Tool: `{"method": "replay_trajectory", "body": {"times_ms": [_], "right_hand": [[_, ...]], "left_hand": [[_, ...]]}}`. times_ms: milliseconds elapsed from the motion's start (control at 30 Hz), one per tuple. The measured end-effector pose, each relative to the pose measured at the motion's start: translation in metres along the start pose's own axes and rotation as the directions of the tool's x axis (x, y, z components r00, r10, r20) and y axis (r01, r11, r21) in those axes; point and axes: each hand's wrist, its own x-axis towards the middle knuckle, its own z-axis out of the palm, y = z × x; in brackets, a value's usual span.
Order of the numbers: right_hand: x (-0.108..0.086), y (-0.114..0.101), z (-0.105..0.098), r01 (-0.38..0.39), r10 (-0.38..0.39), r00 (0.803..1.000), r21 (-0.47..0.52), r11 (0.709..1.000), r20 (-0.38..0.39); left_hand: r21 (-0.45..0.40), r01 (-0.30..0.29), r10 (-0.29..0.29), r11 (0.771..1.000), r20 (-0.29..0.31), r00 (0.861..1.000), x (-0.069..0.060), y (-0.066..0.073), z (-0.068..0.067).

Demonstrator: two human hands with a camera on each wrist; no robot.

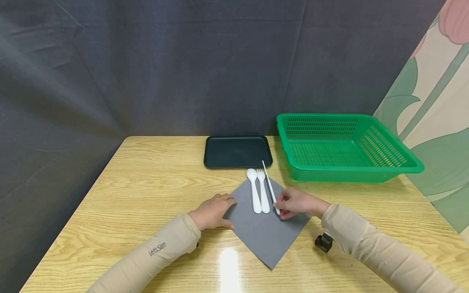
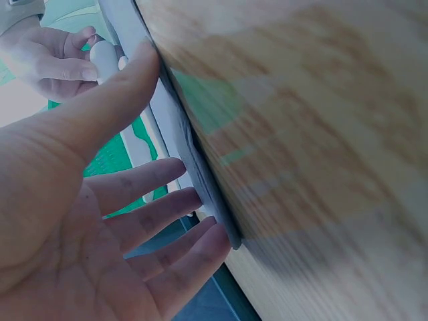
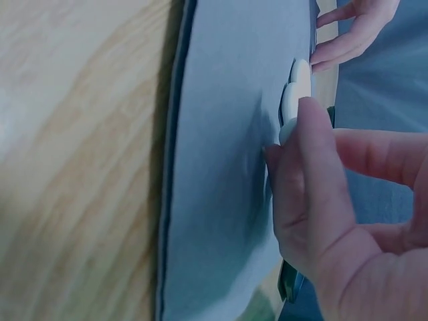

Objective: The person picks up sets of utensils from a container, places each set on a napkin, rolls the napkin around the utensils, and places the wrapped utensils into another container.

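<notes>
On the pale wood-grain worktop (image 1: 154,179), a grey cloth (image 1: 271,240) lies turned like a diamond, with 1 corner towards the person. On it are a white spoon (image 1: 255,191) and a white fork (image 1: 263,195), side by side, bowl and tines pointing away, handles close together at the near end. Just right of the fork, a slim white utensil (image 1: 270,187) leans at a slight angle, and the right hand (image 1: 299,202) pinches it near its lower end between thumb and fingers. Its far tip overlaps the edge of the dark tray (image 1: 238,151) in the head view; I cannot tell whether the 2 touch. The left hand (image 1: 213,212) rests at the cloth's left edge, its thumb held wide of the other fingers (image 2: 154,208), gripping nothing; the left wrist view shows the fingertips at the cloth's border. The tray sits beyond the cloth, near the back of the worktop. To its right stands a green basket (image 1: 360,168) with slotted sides. A dark curtain (image 1: 183,73) hangs behind, and a wall with painted flowers (image 1: 445,146) shows at the right. Both sleeves (image 1: 143,254) are beige, the left bearing dark lettering.
</notes>
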Motion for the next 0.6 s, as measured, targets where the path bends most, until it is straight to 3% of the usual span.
{"method": "replay_trajectory", "body": {"times_ms": [600], "right_hand": [[-0.0004, 0.0012, -0.0006, -0.002, 0.001, 0.999, 0.014, 1.000, 0.051]], "left_hand": [[-0.001, -0.003, 0.003, 1.000, 0.001, 1.000, 0.0006, -0.0011, 0.0005]]}}
